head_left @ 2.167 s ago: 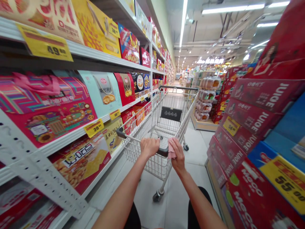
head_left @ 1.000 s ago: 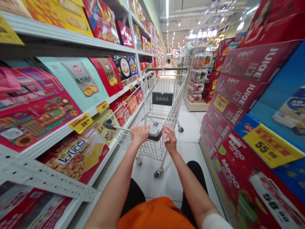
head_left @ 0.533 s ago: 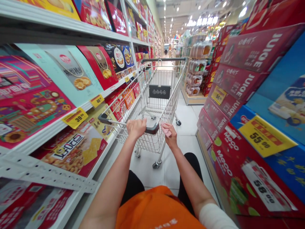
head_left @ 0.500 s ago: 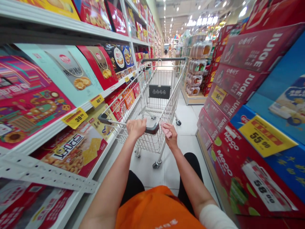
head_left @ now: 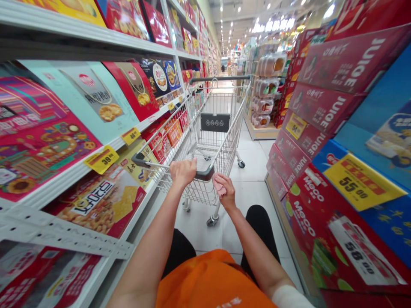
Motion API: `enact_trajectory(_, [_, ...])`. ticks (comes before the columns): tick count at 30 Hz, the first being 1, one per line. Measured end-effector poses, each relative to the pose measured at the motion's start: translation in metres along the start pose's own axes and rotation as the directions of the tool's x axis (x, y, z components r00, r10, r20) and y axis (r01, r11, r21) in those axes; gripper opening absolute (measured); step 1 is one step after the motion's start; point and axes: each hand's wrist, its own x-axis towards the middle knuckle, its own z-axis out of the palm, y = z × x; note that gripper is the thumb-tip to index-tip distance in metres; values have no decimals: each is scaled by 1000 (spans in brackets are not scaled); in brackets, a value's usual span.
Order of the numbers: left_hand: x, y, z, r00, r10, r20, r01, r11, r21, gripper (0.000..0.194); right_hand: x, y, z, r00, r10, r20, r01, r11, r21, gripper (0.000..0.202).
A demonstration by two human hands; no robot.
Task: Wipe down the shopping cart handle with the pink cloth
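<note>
A metal wire shopping cart point(head_left: 229, 143) stands on the aisle floor in front of me, with grey plastic corners on its near rim. My left hand point(head_left: 183, 172) is wrapped over that near rim, left of the grey corner piece point(head_left: 204, 173). A crumpled pink cloth point(head_left: 219, 184) is in my right hand point(head_left: 227, 193), whose fingers press it against the cart's near right corner. Part of the cloth is hidden under the fingers. Across the cart's far end runs a dark handle bar point(head_left: 220, 78), above a black panel point(head_left: 214, 123).
White shelves point(head_left: 96, 169) with boxed snacks and yellow price tags line the left side. Stacked drink cartons point(head_left: 334, 102) rise close on the right. Farther along, a display of clear containers point(head_left: 267, 87) sits on a low wooden base point(head_left: 261, 134). White tiled floor point(head_left: 252, 171) runs between.
My right hand has moved slightly left and down with the pink cloth, along the cart's right corner. The left hand stays on the rim, and the cart has barely shifted.
</note>
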Motion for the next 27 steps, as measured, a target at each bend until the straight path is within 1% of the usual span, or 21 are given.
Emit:
enact_trajectory(3, [-1,1,0,1000,-10,16,9,998,56,71,6,1,5,1000,13,16,-13,1000,-16,27])
enact_trajectory(5, [-1,1,1,1000,-7,18,6,998,59,73,4,4,7,1000,22,12,-22,999,-39,24])
enact_trajectory(9, [1,-2,3,1000,-12,-2,12,999,39,72,-4,6,0,1000,2,27,-1,999,-36,20])
enact_trajectory(13, [2,-3,7,999,-21,-43,22,1000,11,68,4,-7,-9,999,3,32,-3,1000,-13,24])
enact_trajectory(16, [2,-3,10,998,-21,-62,21,1000,-3,68,7,-14,-5,999,-16,41,16,1000,-10,25])
enact_trajectory(20, [2,-4,11,998,-23,-62,22,1000,-4,69,-12,-10,1,997,-51,55,53,998,-38,27])
enact_trajectory(23, [1,-4,9,999,-15,-51,16,1000,8,71,-28,-3,0,997,-46,59,48,998,-44,33])
enact_trajectory(27, [-2,-3,6,999,4,-40,-4,1000,9,71,-35,1,-2,998,-30,57,33,998,-48,39])
